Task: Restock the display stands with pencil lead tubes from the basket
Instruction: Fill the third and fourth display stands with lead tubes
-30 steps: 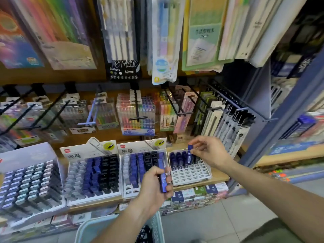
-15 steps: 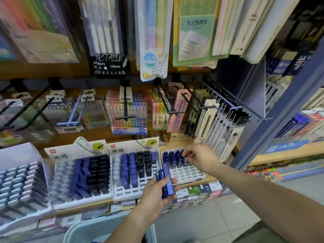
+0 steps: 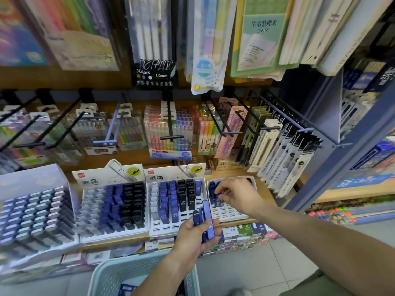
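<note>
At nine o'clock: full display stands (image 3: pixel 113 210), slots packed, nothing needed there. At six o'clock: pale basket (image 3: pixel 111 274), rim close under the arms for easy reach. Just right of centre: left hand (image 3: pixel 192 236), fingers curled round a few blue pencil lead tubes (image 3: pixel 205 221), held upright as a ready supply. At three o'clock of that: right hand (image 3: pixel 237 195), fingertips pinched narrow over the half-empty right stand (image 3: pixel 230 210), apparently seating one tube in its back rows; tube itself mostly hidden.

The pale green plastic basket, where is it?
In the head view, the pale green plastic basket sits at the bottom, left of centre, below the shelf of white display stands and under the left hand.
</note>
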A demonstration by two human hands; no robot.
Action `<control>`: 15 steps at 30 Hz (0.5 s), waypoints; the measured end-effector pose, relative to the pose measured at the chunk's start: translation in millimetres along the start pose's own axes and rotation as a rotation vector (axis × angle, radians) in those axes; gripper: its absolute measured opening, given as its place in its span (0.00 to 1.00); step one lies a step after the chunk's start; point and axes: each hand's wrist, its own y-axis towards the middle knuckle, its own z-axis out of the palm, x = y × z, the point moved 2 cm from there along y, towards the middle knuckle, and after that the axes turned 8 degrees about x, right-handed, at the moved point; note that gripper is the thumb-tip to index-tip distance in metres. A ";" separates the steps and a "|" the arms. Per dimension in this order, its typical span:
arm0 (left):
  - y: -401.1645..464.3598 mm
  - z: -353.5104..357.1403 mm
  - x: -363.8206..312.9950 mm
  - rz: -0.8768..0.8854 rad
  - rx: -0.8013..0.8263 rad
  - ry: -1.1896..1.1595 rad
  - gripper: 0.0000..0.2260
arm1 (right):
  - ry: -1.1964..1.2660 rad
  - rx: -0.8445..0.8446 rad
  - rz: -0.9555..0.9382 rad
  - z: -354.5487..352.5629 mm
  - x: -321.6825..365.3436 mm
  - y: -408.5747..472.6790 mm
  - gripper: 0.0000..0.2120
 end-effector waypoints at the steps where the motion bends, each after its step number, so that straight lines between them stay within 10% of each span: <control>1: -0.4 -0.5 0.0 0.002 0.000 0.004 0.09 | -0.002 -0.001 -0.007 1.5 2.8 1.6 0.08; 15: -5.2 -10.2 -3.2 0.007 -0.010 0.033 0.07 | -0.193 -0.025 0.061 12.7 13.0 7.1 0.04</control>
